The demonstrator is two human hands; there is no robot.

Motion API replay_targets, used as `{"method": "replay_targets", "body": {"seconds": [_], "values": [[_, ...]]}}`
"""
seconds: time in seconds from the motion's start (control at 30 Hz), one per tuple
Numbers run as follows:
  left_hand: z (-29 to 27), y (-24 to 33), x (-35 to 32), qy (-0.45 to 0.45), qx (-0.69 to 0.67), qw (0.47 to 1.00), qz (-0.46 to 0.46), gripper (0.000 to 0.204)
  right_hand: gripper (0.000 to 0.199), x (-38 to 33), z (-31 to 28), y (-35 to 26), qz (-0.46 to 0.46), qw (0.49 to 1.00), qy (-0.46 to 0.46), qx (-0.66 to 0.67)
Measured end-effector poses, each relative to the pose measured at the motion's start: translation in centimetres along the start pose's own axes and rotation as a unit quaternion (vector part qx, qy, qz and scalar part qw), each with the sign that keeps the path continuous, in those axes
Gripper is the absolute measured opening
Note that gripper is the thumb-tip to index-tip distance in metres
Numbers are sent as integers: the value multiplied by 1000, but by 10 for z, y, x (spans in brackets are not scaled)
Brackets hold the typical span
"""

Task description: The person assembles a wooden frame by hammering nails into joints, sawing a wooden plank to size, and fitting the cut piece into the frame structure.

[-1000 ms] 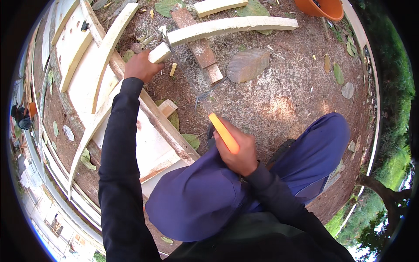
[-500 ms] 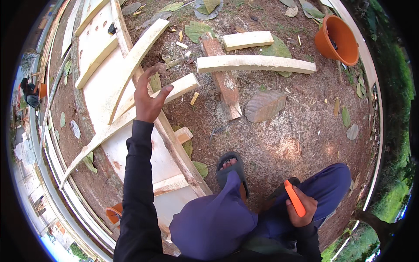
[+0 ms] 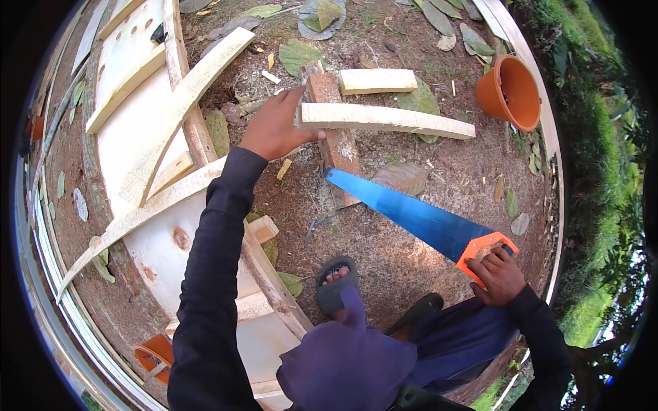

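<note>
My right hand [image 3: 499,276] is wrapped round the orange handle of a handsaw [image 3: 404,211]. The saw's blue blade points up and left, its tip over a rough reddish-brown timber block [image 3: 340,152]. A pale strip of wood [image 3: 387,118] lies across that block. At the strip's left end is my left hand [image 3: 274,128], thumb on the near side and fingers on the far side, spread apart. Whether the palm touches the wood I cannot tell. Just beyond the strip, a short pale offcut [image 3: 377,81] lies parallel to it.
To my left runs a long wooden panel frame [image 3: 257,274] with curved pale boards [image 3: 188,103] laid over it. An orange bucket [image 3: 510,96] stands far right, another [image 3: 154,356] near left. Dry leaves [image 3: 401,178] and sawdust cover the ground beside my sandalled foot [image 3: 336,277].
My left hand has moved right, from above the panel frame to the strip's end. My right hand has swung outward, bringing the saw's blade into full view. The picture has shifted slightly.
</note>
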State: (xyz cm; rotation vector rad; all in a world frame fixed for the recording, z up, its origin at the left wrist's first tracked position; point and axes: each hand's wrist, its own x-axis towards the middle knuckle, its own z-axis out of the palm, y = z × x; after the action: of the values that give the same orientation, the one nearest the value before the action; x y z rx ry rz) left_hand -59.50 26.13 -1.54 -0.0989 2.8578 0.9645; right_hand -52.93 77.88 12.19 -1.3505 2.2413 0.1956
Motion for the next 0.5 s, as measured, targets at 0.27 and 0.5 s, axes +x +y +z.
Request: {"method": "replay_targets", "body": {"seconds": [0.27, 0.5], "values": [[4, 28, 5, 12, 110, 992, 67, 28, 57, 69, 45, 67, 117, 993, 24, -19], [18, 78, -81, 80, -75, 993, 41, 35, 104, 232, 24, 21, 427, 417, 224, 771]]}}
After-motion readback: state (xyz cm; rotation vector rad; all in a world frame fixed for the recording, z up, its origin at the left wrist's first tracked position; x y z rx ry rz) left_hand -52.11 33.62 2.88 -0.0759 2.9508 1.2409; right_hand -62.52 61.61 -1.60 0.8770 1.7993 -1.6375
